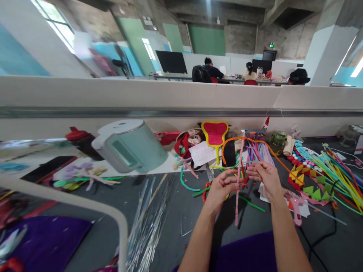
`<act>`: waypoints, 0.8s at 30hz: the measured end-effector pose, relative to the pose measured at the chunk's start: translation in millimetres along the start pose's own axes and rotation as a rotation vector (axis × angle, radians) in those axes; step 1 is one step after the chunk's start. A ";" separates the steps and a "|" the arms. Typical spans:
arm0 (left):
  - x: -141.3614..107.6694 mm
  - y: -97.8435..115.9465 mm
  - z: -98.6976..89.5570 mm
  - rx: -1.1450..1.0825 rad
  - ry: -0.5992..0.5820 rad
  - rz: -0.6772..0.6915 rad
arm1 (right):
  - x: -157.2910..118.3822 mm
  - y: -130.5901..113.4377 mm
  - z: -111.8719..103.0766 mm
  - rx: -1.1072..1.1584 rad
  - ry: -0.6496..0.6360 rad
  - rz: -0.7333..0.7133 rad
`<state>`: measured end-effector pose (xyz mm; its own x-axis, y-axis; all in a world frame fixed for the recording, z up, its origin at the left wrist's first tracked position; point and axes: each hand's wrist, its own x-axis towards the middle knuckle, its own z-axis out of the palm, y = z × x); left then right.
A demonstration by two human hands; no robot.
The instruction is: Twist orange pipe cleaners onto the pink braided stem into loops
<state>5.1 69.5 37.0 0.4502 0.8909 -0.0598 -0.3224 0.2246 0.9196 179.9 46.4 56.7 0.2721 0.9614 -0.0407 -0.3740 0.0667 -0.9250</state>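
My left hand (222, 187) has its fingertips closed on an upright pink pipe cleaner (237, 207), which looks twisted along its length. An orange pipe cleaner (262, 142) crosses the pink one's top and arches down to both sides, its right end hanging behind my right hand (266, 179). That hand is just right of the pink stem, fingers stretched out and slightly apart, with nothing visible in them. Below and behind my left hand lie a green pipe cleaner (252, 204) and scissors with orange-red handles (204, 192), partly hidden.
Loose silver wires (150, 226) spread left of my arms. A pale green kettle (133, 147) stands behind them. To the right lie a pink glue gun (296, 207), yellow and green felt zigzags (297, 175) and bundled pipe cleaners (344, 177). A low partition (170, 94) runs across the back.
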 end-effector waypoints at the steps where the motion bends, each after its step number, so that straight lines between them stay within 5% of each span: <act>1: 0.2 0.4 -0.3 0.001 0.015 0.002 | -0.1 -0.1 -0.4 -0.028 -0.005 -0.002; 13: 1.1 -1.9 4.4 -0.009 0.055 0.069 | -2.5 3.9 9.1 -0.166 -0.038 -0.014; 24: 2.1 -5.1 8.7 -0.001 0.080 0.066 | -0.4 8.5 3.4 -0.310 0.041 -0.225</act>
<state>14.9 66.8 35.6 0.3600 0.9325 -0.0295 -0.3503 0.1644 0.9221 173.6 47.5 50.1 0.3544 0.9201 0.1668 -0.0170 0.1847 -0.9826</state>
